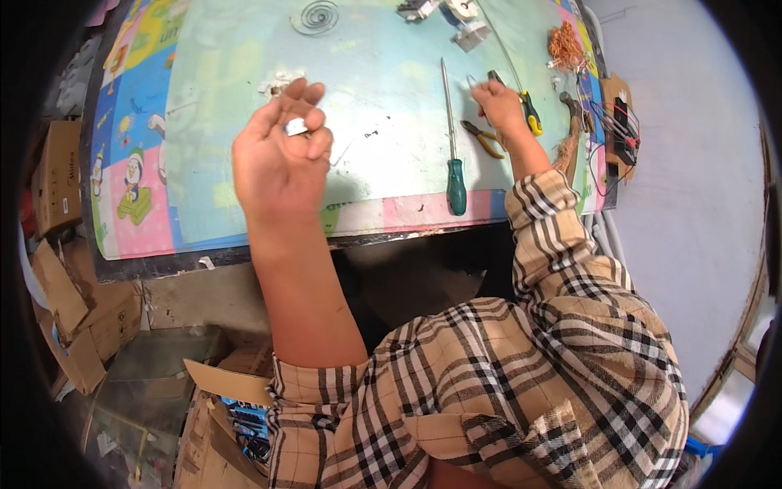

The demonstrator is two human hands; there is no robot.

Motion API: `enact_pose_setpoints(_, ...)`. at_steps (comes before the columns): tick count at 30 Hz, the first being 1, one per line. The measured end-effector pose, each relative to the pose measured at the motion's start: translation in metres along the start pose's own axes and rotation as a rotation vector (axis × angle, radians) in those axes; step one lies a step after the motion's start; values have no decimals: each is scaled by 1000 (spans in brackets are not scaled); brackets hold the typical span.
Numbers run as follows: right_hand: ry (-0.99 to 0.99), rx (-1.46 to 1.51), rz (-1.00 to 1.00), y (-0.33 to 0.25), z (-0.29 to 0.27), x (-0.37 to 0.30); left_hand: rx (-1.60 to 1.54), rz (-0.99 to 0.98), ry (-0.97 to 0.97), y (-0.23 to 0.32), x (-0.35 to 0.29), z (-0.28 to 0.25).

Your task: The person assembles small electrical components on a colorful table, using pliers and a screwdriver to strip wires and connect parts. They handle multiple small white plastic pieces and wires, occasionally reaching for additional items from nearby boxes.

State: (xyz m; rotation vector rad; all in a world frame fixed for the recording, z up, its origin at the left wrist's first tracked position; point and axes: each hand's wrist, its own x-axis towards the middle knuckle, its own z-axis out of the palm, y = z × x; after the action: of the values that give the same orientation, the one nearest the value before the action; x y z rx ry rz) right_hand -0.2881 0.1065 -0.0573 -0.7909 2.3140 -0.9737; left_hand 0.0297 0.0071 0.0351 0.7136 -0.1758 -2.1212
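My worktable [383, 175], covered by a cartoon-bordered mat, spreads beneath both arms, its near edge bowed across the view. My tan, black and white plaid shirt [481, 350] fills the foreground, its sleeves pushed up off both forearms. My bare left forearm [305, 293] rises almost straight from the lower edge, crossing the table's rim. Above it my left hand [281, 159] is turned palm toward me, its fingers curled inward around a small white piece. My right hand [503, 107], farther across the table, angles up and leftward from its cuff, knuckles bent and fingers drawn narrow; whether they grip anything, I cannot tell. A dark object [494, 77], its kind unclear, shows just beyond those fingers.

A long green-handled screwdriver [456, 187] lies between my two hands, shaft pointing away from me. Right of my right wrist lies a yellow-and-black-handled screwdriver [533, 118], with a wooden-handled tool [574, 134] farther right. Copper-coloured wire [564, 42] sits bunched near the far right corner, and a flat spiral coil [315, 16] rests near the top. Yellow-and-black-handled pliers [491, 146] lie just below my right hand. Smallest of all, the white piece [296, 126] sits within my left fingers, above the mat.
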Motion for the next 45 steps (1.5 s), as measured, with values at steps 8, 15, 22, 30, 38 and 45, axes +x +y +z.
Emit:
enact_pose_setpoints(8, -622, 229, -215, -152, 2, -100, 82, -236, 90, -45, 9, 10)
enact_pose_setpoints(15, -269, 399, 371, -9, 2, -94, 51, -163, 34, -32, 13, -2)
enact_pose_setpoints(22, 71, -309, 173, 47, 40, -102, 47, -167, 17, -29, 17, -7)
enact_pose_setpoints(30, -2, -454, 27, 42, 45, -107, 76, -239, 96, -40, 12, 0)
enact_pose_setpoints(38, -757, 1478, 262, -21, 10, -95, 37, -205, 28, -35, 14, -6)
enact_pose_setpoints(45, -684, 1808, 440, -33, 38, -96, 33, -166, 68, -31, 10, -1)
